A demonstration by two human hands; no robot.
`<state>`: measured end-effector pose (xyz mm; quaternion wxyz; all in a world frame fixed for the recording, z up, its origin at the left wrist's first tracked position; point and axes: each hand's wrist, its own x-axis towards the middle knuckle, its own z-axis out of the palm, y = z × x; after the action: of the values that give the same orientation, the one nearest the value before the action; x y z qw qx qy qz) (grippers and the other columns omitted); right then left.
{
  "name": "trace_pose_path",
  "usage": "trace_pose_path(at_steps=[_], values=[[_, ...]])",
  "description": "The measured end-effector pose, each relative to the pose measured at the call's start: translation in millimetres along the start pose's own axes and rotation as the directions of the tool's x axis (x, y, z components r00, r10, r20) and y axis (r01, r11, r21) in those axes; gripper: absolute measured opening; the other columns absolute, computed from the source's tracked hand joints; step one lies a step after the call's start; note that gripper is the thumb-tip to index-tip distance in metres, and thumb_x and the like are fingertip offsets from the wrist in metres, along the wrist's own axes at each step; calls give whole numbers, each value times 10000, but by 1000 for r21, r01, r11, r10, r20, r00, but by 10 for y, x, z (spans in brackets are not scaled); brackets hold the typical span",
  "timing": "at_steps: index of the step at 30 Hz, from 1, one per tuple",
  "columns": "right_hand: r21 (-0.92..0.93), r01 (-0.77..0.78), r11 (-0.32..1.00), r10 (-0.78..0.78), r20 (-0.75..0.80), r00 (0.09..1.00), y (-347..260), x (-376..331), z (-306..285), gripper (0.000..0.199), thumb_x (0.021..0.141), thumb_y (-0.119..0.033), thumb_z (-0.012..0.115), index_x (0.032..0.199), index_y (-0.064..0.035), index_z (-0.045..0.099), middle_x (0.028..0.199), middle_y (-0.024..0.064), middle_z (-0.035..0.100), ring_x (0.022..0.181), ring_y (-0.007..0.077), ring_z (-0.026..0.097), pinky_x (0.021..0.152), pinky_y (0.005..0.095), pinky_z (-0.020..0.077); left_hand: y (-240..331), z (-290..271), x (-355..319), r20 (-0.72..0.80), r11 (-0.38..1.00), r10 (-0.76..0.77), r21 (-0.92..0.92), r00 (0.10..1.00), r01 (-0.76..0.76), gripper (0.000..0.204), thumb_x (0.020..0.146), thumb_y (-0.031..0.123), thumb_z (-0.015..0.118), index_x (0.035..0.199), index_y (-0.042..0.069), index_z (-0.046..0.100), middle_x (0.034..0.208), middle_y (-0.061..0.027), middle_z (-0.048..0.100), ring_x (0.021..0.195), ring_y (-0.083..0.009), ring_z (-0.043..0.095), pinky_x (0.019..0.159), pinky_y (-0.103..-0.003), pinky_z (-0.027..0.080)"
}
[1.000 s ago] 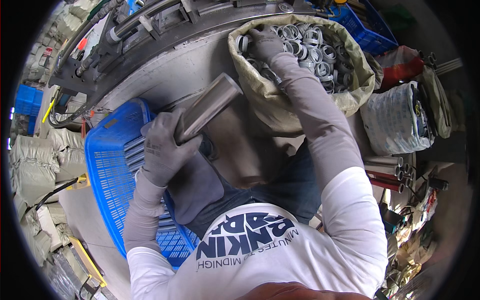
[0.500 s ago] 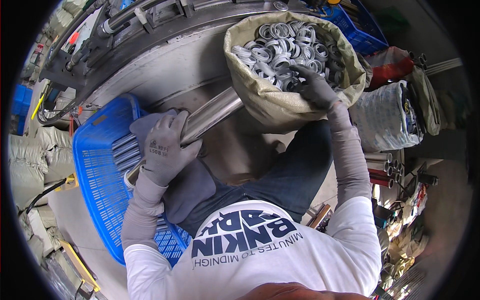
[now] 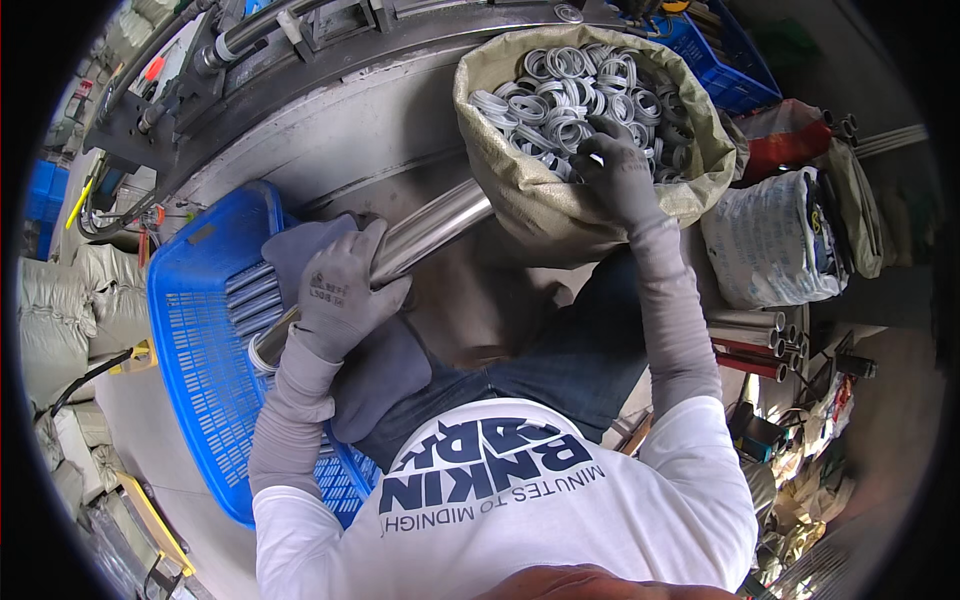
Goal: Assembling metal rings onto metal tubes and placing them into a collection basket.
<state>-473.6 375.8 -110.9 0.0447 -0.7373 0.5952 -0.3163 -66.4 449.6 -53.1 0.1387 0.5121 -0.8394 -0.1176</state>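
Metal tube (image 3: 435, 232) is in the left hand (image 3: 345, 288), fingers clamped round it. Long axis slants from lower left, over the blue basket (image 3: 190, 400), to upper right by the sack (image 3: 535, 215); contact there unclear. Left hand is nearer. Tube lies left of the right hand (image 3: 612, 182), fingers curled over grey rings (image 3: 560, 95); can't tell if pinching one.
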Motion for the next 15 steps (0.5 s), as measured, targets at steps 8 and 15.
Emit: trace_pose_path(at_steps=[8,15], values=[[451,33,892,-13,-47,999,-793,-284,-128,203,797,-76,858,939,0,734,1446,231,621,1293,345,647,1078,404,506,5,-35,-32,-67,998,41,-43,997,-44,659,738,302,806,1323,64,619,986,-160,691,885,-358,689,817,-477,548],[880,-439,179,181,409,894,-1093,-437,160,683,920,-125,681,1562,6,486,1409,112,617,1297,200,556,1118,312,422,46,-37,-76,-102,989,128,-65,986,-135,663,700,295,841,1289,67,642,967,-139,689,866,-347,685,790,-461,543]])
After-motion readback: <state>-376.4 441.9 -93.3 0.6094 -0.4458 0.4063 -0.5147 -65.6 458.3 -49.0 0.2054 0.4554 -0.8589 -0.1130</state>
